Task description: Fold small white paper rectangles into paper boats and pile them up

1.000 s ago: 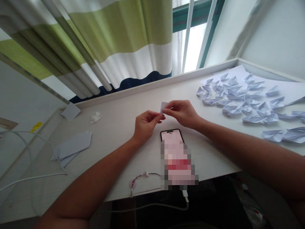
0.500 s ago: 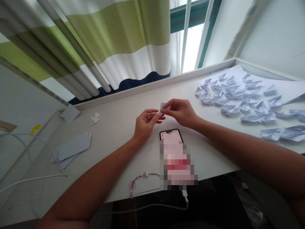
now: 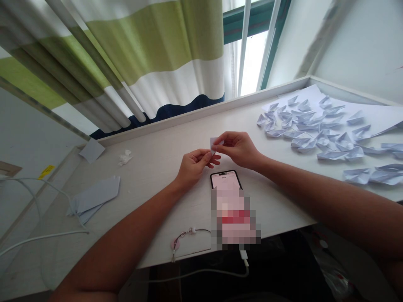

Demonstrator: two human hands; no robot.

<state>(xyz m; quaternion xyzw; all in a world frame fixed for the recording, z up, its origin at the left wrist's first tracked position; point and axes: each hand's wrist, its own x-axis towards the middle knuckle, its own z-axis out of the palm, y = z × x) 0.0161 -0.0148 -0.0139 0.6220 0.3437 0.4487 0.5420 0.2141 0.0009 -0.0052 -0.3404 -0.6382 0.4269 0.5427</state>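
Observation:
A small folded piece of white paper (image 3: pixel 213 143) is held up between my two hands, a little above the white desk (image 3: pixel 151 167). My right hand (image 3: pixel 236 147) pinches it from the right between thumb and fingers, covering much of it. From below, my left hand (image 3: pixel 197 164) grips its lower edge with thumb and forefinger, the other fingers curled behind. Just in front of the hands, a phone (image 3: pixel 226 178) lies face up, its screen lit pink and partly blurred out. How the paper is folded is hard to make out.
Many folded paper boats (image 3: pixel 327 126) lie on the right, some over large white sheets (image 3: pixel 362 113). A paper stack (image 3: pixel 97 195), a single sheet (image 3: pixel 92 151) and a crumpled tissue (image 3: pixel 125 157) lie left. A white cable (image 3: pixel 217 272) and a beaded strap (image 3: pixel 175 243) are near the front edge.
My left hand has shifted slightly down and right along the paper, its fingers more curled. The paper now stands more upright in my right hand's pinch.

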